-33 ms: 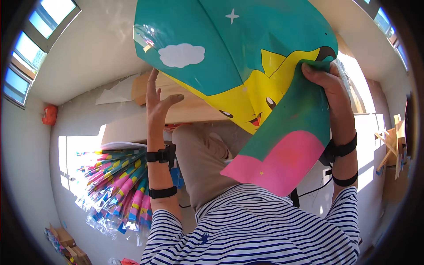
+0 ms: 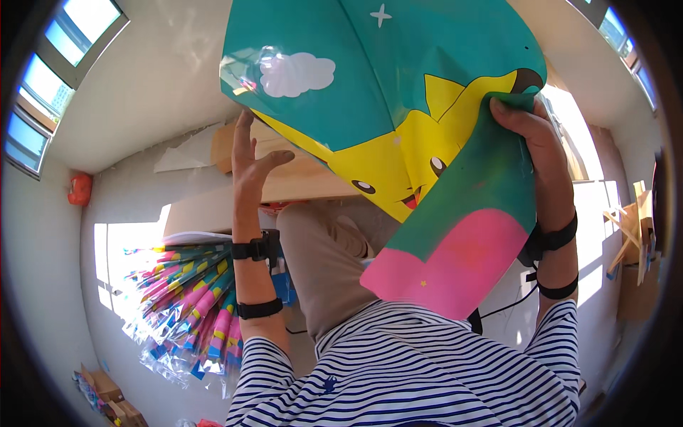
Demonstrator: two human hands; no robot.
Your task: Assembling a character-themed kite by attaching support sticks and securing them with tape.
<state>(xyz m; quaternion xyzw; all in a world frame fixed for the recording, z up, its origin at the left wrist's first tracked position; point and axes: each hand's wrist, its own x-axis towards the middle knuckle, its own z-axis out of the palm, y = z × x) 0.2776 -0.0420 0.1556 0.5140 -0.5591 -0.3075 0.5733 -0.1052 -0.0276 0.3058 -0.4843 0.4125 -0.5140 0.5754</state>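
A large glossy printed sheet (image 2: 320,114) hangs in front of me, teal with a white cloud, a yellow cartoon face and a pink patch on its folded-over lower flap. My right hand (image 2: 533,135) is closed on its right side, thumb on the near face, gathering the sheet beside the fold. My left hand (image 2: 255,160) is open, thumb spread away from the fingers. Its fingertips reach up to the sheet's lower left edge; whether they touch it I cannot tell. Black straps circle both forearms.
A fan-shaped pile of colourful rolled pieces in clear wrapping (image 2: 192,299) lies at the left. Beyond my bent leg is a pale wooden board (image 2: 313,178). Wooden strips (image 2: 626,231) lean at the right, and a red-orange object (image 2: 80,188) hangs on the left wall.
The sheet has shifted slightly up and to the right with my right hand. My left hand has moved slightly left, its fingers still spread.
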